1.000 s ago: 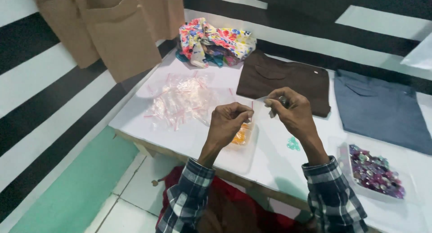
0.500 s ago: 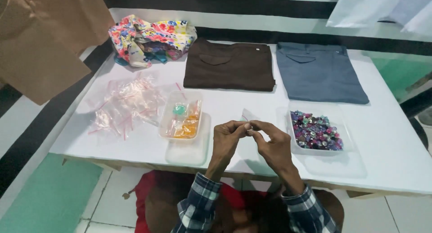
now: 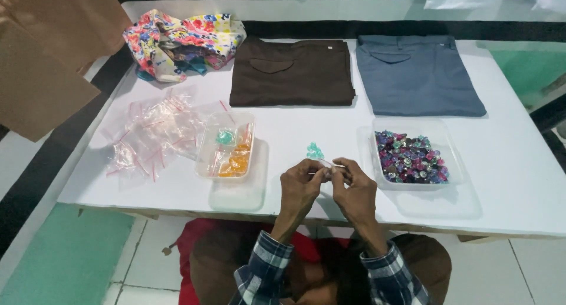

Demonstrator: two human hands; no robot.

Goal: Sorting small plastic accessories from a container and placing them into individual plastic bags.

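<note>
A small clear plastic zip bag [image 3: 328, 164] is pinched between the fingertips of both hands, left hand [image 3: 299, 188] and right hand [image 3: 355, 190] closed on it, just above the near edge of the white surface [image 3: 519, 181]. Just beyond lie a few teal beads [image 3: 315, 151]. A clear plastic tub of purple and mixed-colour gems [image 3: 411, 158] sits right; a clear compartment box with orange and teal beads [image 3: 227, 146] left.

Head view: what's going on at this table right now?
A person in a plaid shirt has both hands together at the table's near edge. The left hand and right hand pinch a small clear bag between the fingertips. A few teal beads lie just beyond. To the right sits a tub of mixed beads; to the left, a tub with filled packets and a pile of empty bags.
</note>
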